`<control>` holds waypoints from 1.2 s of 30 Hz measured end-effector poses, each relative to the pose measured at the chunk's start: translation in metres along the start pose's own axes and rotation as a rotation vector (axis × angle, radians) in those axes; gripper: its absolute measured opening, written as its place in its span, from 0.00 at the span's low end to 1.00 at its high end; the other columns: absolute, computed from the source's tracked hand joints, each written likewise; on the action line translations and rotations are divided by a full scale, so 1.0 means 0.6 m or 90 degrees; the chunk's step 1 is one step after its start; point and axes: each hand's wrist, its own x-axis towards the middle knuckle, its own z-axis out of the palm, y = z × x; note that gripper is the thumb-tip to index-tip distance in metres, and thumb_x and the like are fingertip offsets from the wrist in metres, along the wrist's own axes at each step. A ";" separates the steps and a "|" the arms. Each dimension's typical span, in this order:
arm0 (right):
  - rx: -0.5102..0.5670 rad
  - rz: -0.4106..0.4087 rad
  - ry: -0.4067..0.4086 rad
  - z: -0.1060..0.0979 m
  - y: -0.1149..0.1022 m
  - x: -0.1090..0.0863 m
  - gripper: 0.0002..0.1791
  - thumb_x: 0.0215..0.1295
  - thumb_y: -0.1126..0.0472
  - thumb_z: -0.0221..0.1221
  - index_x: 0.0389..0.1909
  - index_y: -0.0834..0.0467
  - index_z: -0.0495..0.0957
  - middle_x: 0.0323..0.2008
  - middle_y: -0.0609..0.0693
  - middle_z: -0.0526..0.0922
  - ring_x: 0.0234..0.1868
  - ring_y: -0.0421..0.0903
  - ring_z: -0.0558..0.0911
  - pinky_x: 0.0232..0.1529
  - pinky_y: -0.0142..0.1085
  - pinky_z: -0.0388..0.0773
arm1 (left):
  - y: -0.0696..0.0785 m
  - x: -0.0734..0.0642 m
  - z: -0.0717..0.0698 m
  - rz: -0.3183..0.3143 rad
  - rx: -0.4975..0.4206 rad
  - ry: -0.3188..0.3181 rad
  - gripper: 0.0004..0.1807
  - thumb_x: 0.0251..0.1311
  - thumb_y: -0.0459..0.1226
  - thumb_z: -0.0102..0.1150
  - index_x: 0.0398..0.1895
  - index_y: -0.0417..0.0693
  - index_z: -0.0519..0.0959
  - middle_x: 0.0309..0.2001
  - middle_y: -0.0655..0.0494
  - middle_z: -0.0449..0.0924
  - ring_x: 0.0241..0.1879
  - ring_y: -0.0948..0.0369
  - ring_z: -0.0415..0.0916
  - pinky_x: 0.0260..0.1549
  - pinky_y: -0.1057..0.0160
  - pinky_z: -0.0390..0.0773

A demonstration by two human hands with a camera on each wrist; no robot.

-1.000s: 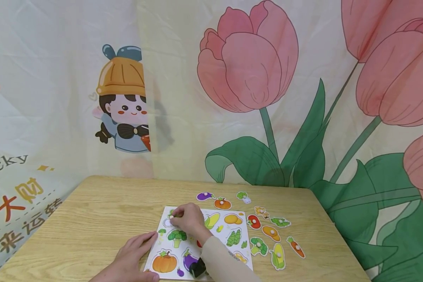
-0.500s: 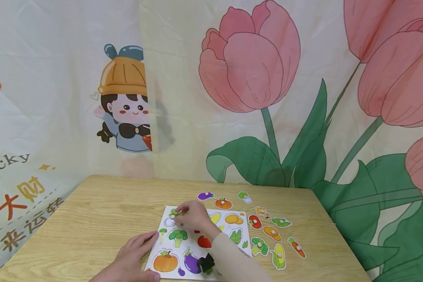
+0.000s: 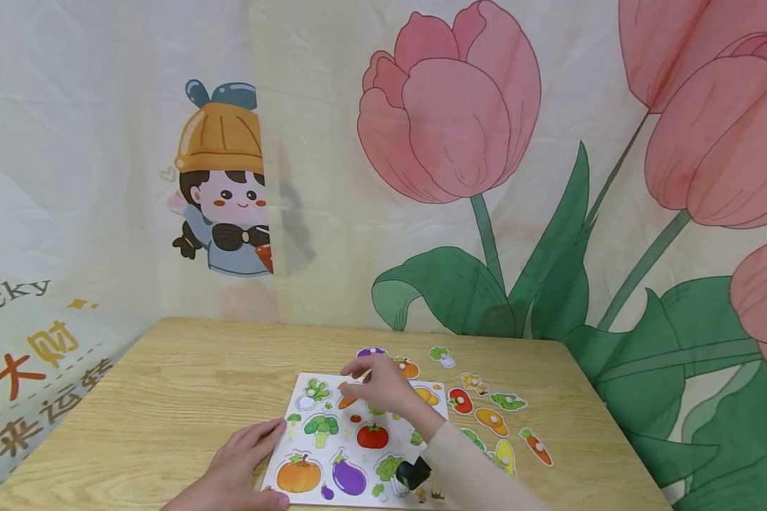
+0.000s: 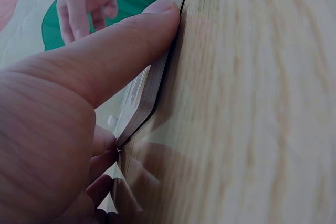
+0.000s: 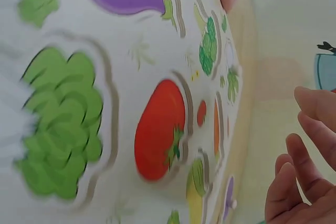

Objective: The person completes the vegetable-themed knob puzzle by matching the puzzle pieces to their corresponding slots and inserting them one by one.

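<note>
Head view gives us, behind everything, a pale cloth printed with tulips and a cartoon figure; it covers so much that little else of the room shows. Before it we see the counter, light, wood-grained and flat, which we think lets thin things lie without rocking.

On it lies the white board, face up near the person. The left hand braces its near left corner, fingers stretched along the left edge, thumb against the near one; we take this as a guard against sliding. The right hand hangs over the far part, thumb and fingers parted, nothing visible between them.

Beyond the board and to its right, knobs up, probably for easy picking by the right hand, we count the pumpkin, potato, corn, broccoli, eggplant, carrot, peas, cabbage, tomato and a brownish piece we cannot identify. The right hand partly hides the eggplant.
</note>
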 end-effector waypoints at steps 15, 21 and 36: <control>-0.058 -0.005 0.035 -0.125 0.074 -0.090 0.12 0.64 0.54 0.75 0.48 0.47 0.90 0.48 0.48 0.86 0.45 0.46 0.80 0.43 0.38 0.79 | -0.016 0.003 0.014 0.023 0.025 0.043 0.62 0.45 0.65 0.80 0.79 0.41 0.68 0.76 0.45 0.67 0.68 0.39 0.62 0.55 0.26 0.67; -0.070 -0.021 0.040 -0.182 0.118 -0.145 0.13 0.65 0.58 0.75 0.49 0.51 0.89 0.49 0.54 0.88 0.44 0.48 0.83 0.45 0.37 0.82 | -0.016 0.006 0.014 0.004 0.010 0.030 0.62 0.45 0.65 0.80 0.80 0.41 0.67 0.76 0.44 0.67 0.69 0.38 0.60 0.57 0.24 0.66; -0.086 0.027 0.042 -0.297 0.244 -0.270 0.15 0.66 0.57 0.74 0.51 0.56 0.88 0.51 0.53 0.85 0.44 0.45 0.82 0.37 0.35 0.82 | -0.022 0.004 0.020 0.034 0.051 0.054 0.61 0.45 0.65 0.80 0.77 0.38 0.69 0.74 0.44 0.69 0.66 0.38 0.65 0.53 0.28 0.71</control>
